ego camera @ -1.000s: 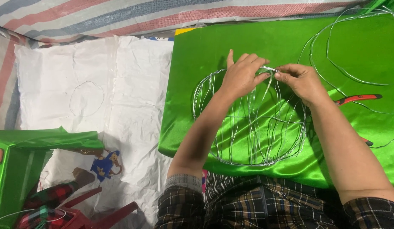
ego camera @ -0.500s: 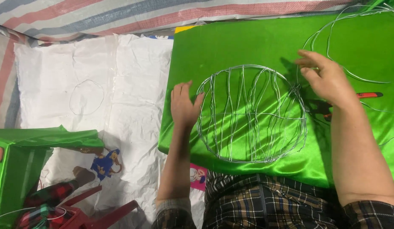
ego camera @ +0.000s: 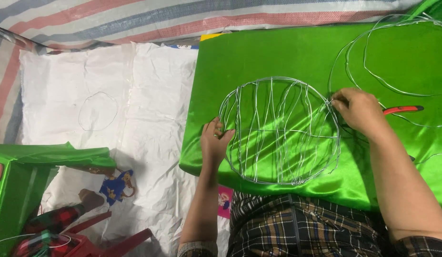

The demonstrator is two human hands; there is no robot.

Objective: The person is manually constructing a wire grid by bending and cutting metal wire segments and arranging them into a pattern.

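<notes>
On a board wrapped in shiny green cloth (ego camera: 287, 52) lies a round wire frame (ego camera: 280, 131). At nine o'clock on its rim the left hand (ego camera: 215, 143) curls its fingers around the wire; at three o'clock the right hand (ego camera: 361, 112) pinches the rim. White sheeting (ego camera: 111, 95) covers the floor over a striped tarp (ego camera: 135, 19).

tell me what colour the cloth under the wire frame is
Bright shiny green cloth, seen in the head view, with the silver wire frame lying on it.

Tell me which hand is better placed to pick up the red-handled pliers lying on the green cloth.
Right. The right hand rests at the right rim of the wire frame, with the red-handled pliers just beside it. The left hand grips the frame's left rim, on the far side from the pliers.
</notes>
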